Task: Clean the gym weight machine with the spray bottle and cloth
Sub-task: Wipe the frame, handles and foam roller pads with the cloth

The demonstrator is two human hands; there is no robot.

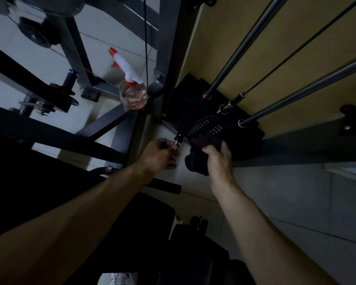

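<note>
Dark cloth (197, 159) is bunched in the right hand (219, 161), whose fingers we see curled round it. The knuckles face us and the wad is pushed against the lower front of the black weight stack (193, 99), just under the white kilogram labels. That forearm runs straight up from the lower right, bare, with the wrist nearly in line with the arm.

The left hand (159, 155) reaches in from the lower left on a long, extended forearm. Its fingers are folded in, and thumb and forefinger pinch the small metal selector pin (176, 141) at the stack's near left corner. The other fingers are tucked beneath, and we cannot tell how tightly. The two hands lie near each other but do not touch.

The spray bottle (133, 93), clear with pinkish liquid and a white and orange trigger head, stands at the foot of the grey upright post (169, 48). It is left of the stack and well apart from both hands. Two steel guide rods (253, 40) and a thin cable (286, 56) rise from the top of the stack.
</note>
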